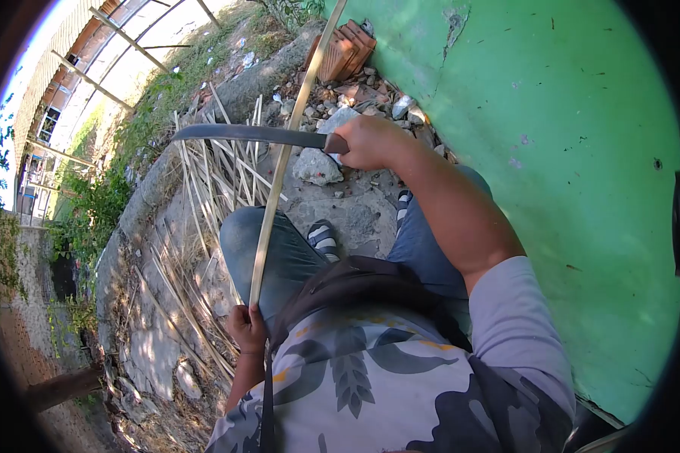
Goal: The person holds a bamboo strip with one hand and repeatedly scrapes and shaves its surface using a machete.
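Observation:
My right hand (369,142) is closed round the short handle of a machete (249,134). Its long dark blade points left, crossing a pale bamboo strip (278,174) near the middle of the view. The strip runs from my lap up past the top edge. Low on the left, my left hand (247,329) grips the strip's lower end beside my thigh. Whether the blade touches the strip or only passes over it, I cannot tell.
Loose bamboo strips (204,174) lie in a heap on the ground to the left. A green wall (551,151) rises close on the right. Stacked red tiles (347,51), rubble and a pale rock (317,167) lie ahead of my feet.

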Motion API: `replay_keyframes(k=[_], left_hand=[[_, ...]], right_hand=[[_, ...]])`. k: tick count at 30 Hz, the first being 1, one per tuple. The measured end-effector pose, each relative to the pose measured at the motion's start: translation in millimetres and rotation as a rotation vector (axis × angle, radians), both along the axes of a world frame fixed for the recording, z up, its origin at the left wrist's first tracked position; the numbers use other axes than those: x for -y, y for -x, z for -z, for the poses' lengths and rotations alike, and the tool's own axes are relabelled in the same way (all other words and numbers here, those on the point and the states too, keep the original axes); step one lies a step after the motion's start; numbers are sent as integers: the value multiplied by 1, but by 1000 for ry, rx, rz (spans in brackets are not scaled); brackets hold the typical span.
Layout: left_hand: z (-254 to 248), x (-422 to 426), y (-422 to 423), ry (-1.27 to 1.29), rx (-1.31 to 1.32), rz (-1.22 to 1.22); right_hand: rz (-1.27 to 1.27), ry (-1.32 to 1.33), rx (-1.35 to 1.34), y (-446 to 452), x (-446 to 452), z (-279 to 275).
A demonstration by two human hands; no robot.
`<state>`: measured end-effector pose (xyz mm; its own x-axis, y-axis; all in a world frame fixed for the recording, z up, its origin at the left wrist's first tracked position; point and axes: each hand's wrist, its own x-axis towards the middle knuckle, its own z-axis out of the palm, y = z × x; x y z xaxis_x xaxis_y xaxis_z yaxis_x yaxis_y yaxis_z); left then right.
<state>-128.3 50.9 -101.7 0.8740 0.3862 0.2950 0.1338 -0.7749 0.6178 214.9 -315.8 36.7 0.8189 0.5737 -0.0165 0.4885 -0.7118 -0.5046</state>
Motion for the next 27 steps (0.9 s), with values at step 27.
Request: replay_keyframes(k=[27], left_hand=[[-19,8,-4,-23,-36,-23]], right_hand=[[11,-6,-229,-34,-3,27]])
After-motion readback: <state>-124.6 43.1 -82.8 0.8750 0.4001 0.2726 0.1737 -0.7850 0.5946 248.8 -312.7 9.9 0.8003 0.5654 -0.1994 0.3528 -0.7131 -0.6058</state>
